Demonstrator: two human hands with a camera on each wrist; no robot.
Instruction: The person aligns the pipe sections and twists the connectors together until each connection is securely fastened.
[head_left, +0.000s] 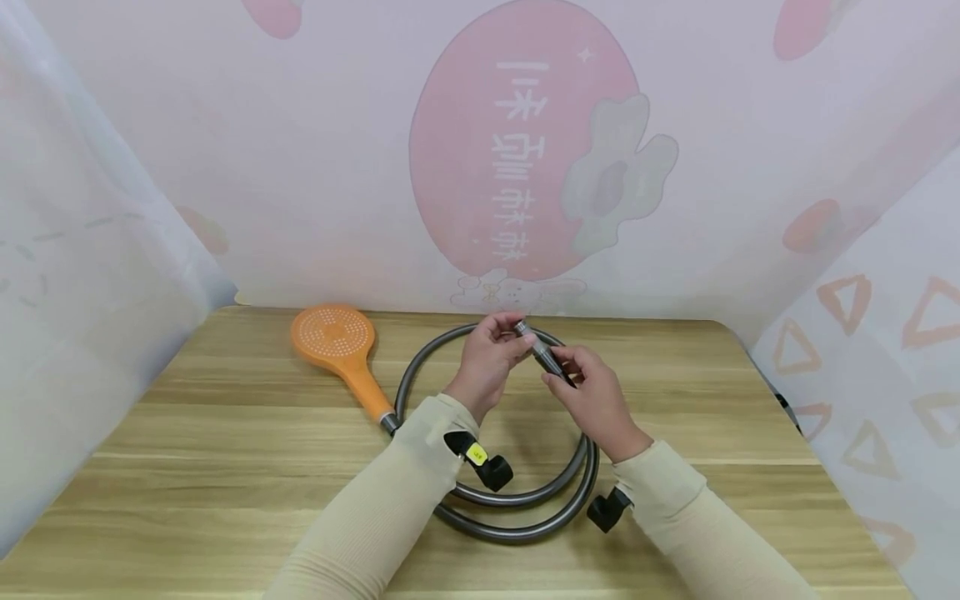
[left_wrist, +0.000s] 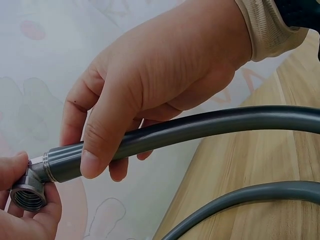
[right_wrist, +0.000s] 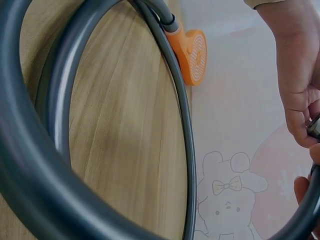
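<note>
Between both hands, above the table, is the end of a dark grey shower hose. My left hand pinches the metal elbow fitting at its tip; the fitting's threaded mouth shows in the left wrist view. Just behind the fitting, my right hand grips the hose, thumb on one side and fingers round the other. The rest of the hose lies coiled beneath the hands. An orange shower head, attached to the hose's other end, lies on the left with its spray face up.
The wooden table ends at a pale printed backdrop with a pink oval and a rabbit drawing. Similar printed sheets hang on both sides. Each sleeve has a black camera mount at the wrist, close over the coil.
</note>
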